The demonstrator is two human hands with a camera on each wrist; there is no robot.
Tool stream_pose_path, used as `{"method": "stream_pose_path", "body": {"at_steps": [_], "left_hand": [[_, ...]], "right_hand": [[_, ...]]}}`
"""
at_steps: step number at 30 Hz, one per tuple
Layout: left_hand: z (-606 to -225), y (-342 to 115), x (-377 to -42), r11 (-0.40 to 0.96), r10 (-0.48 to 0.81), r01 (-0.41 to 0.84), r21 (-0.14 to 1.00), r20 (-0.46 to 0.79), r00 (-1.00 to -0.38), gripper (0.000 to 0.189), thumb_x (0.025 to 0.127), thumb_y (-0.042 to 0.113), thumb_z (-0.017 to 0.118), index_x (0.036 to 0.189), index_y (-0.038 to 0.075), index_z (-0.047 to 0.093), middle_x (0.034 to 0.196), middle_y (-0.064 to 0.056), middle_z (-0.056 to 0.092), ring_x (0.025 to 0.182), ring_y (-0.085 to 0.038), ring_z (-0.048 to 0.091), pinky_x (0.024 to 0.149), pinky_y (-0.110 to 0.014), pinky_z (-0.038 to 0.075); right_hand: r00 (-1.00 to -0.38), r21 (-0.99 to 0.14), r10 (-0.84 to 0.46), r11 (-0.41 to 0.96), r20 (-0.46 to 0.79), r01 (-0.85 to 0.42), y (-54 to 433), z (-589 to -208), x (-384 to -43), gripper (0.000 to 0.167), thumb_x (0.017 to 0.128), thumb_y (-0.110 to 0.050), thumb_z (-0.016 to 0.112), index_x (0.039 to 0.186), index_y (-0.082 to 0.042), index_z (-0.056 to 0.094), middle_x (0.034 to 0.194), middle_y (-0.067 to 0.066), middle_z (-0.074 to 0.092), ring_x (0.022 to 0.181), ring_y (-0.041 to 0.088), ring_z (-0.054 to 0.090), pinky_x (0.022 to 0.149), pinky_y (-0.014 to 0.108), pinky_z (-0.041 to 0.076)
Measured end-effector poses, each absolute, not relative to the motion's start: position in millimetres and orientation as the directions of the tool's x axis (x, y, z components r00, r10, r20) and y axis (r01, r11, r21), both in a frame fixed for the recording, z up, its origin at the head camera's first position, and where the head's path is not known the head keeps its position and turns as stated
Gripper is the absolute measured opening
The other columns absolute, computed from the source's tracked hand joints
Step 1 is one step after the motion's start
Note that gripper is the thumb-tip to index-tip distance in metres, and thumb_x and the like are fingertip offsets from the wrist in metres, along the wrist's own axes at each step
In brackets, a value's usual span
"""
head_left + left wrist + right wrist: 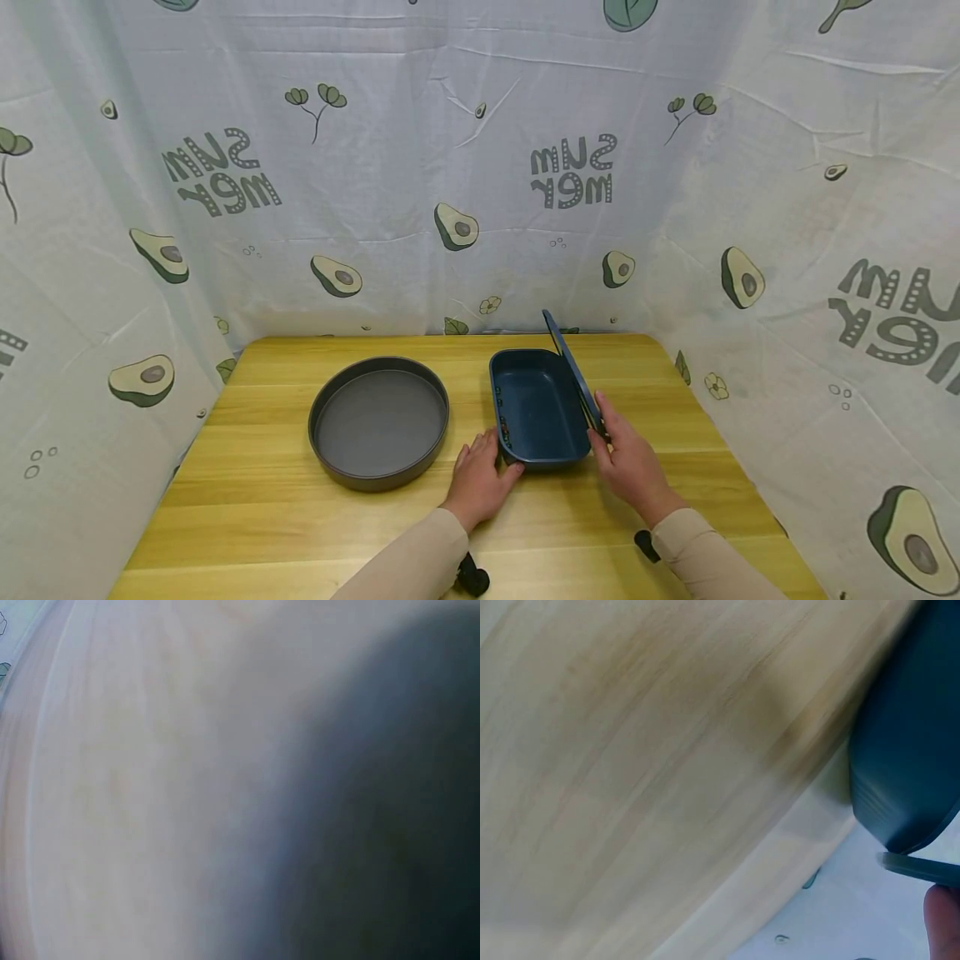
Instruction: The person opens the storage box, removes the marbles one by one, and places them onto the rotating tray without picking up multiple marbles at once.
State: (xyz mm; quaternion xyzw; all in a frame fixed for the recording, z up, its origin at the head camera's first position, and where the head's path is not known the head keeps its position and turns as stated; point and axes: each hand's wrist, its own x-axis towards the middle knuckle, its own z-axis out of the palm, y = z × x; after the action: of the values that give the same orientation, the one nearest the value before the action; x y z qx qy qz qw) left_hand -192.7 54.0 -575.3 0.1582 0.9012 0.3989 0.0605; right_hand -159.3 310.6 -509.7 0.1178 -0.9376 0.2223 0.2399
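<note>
right grip: pinching tilted lid, near end | left grip: unclenched, touching blue box, near-left corner

Container: dark blue, oblong, corners rounded, walls fairly deep. Sits upright on the table, mouth up and uncovered, a short side facing the near edge. Floor mostly bare. Small dark and reddish specks run along the left inner wall; cannot tell whether loose bits or marks. Outer wall smooth in the right wrist view.

Lid: same blue, thin, flat. Off the mouth, tilted steeply on edge along the container's right long side, seen nearly edge-on. Far end reaches past the far rim.
</note>
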Motion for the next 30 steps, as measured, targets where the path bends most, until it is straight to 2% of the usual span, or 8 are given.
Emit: {"method": "stream_pose_path", "body": {"at_steps": [9,12,14,16,17,21,26,30], "left_hand": [[-575,54,-192,0.636,0.329,0.236,0.734,0.018,-0.944,0.080,0.103,0.052,0.063,0.164,0.006,0.037,0.169,-0.011,0.041,0.158,-0.037,0.035,0.129,-0.060,0.021],[-576,54,-192,0.638,0.328,0.235,0.734,0.017,-0.944,0.080,0.102,0.052,0.063,0.164,0.007,0.037,0.169,-0.011,0.041,0.158,-0.037,0.036,0.129,-0.060,0.021],[-577,54,-192,0.642,0.329,0.233,0.731,0.012,-0.944,0.080,0.103,0.052,0.063,0.164,0.008,0.037,0.169,-0.010,0.041,0.158,-0.036,0.035,0.130,-0.060,0.021],[-577,54,-192,0.645,0.329,0.233,0.728,0.011,-0.944,0.080,0.103,0.052,0.062,0.165,0.008,0.037,0.169,-0.009,0.041,0.158,-0.035,0.035,0.130,-0.060,0.021],[-577,54,-192,0.645,0.329,0.234,0.728,0.013,-0.944,0.080,0.103,0.052,0.062,0.164,0.007,0.037,0.169,-0.010,0.041,0.158,-0.036,0.035,0.130,-0.060,0.021],[-578,55,-192,0.646,0.328,0.237,0.725,0.016,-0.945,0.080,0.103,0.052,0.062,0.164,0.006,0.037,0.169,-0.010,0.041,0.158,-0.036,0.035,0.130,-0.059,0.021],[-579,55,-193,0.647,0.326,0.239,0.724,0.021,-0.945,0.080,0.103,0.052,0.062,0.164,0.006,0.037,0.169,-0.010,0.041,0.158,-0.035,0.035,0.130,-0.059,0.021],[-580,55,-193,0.645,0.327,0.241,0.725,0.023,-0.945,0.079,0.103,0.051,0.062,0.164,0.007,0.037,0.168,-0.010,0.041,0.158,-0.035,0.035,0.130,-0.060,0.021]], "right_hand": [[-0.810,-0.283,-0.136,0.893,0.571,-0.350,312,-511,-160,0.066,0.092,0.002,0.070,0.154,0.003,0.047,0.138,0.028,0.064,0.105,0.045,0.074,0.079,0.058,0.062],[-0.804,-0.288,-0.126,0.892,0.582,-0.348,314,-511,-159,0.065,0.092,0.002,0.069,0.154,-0.002,0.049,0.137,0.027,0.066,0.075,0.031,0.074,0.062,0.046,0.061],[-0.810,-0.301,-0.109,0.893,0.577,-0.335,316,-512,-159,0.065,0.093,0.002,0.068,0.155,-0.004,0.049,0.136,0.028,0.067,0.054,0.019,0.059,0.050,0.036,0.051],[-0.819,-0.315,-0.091,0.894,0.566,-0.317,318,-513,-159,0.066,0.093,0.003,0.067,0.155,-0.005,0.049,0.136,0.029,0.067,0.044,0.012,0.043,0.045,0.030,0.040],[-0.824,-0.323,-0.082,0.895,0.561,-0.309,319,-513,-158,0.066,0.093,0.003,0.066,0.156,-0.006,0.048,0.136,0.030,0.067,0.044,0.011,0.038,0.045,0.029,0.036],[-0.814,-0.313,-0.074,0.900,0.576,-0.304,321,-513,-159,0.068,0.090,0.003,0.067,0.155,-0.005,0.048,0.133,0.032,0.068,0.050,0.021,0.054,0.048,0.035,0.045],[-0.796,-0.295,-0.080,0.903,0.600,-0.313,322,-513,-160,0.069,0.091,0.001,0.069,0.156,-0.002,0.047,0.130,0.032,0.069,0.058,0.031,0.064,0.050,0.041,0.051],[-0.793,-0.292,-0.073,0.906,0.605,-0.306,323,-513,-160,0.063,0.092,0.000,0.069,0.153,0.000,0.051,0.127,0.031,0.071,0.076,0.042,0.074,0.059,0.052,0.058]]}}
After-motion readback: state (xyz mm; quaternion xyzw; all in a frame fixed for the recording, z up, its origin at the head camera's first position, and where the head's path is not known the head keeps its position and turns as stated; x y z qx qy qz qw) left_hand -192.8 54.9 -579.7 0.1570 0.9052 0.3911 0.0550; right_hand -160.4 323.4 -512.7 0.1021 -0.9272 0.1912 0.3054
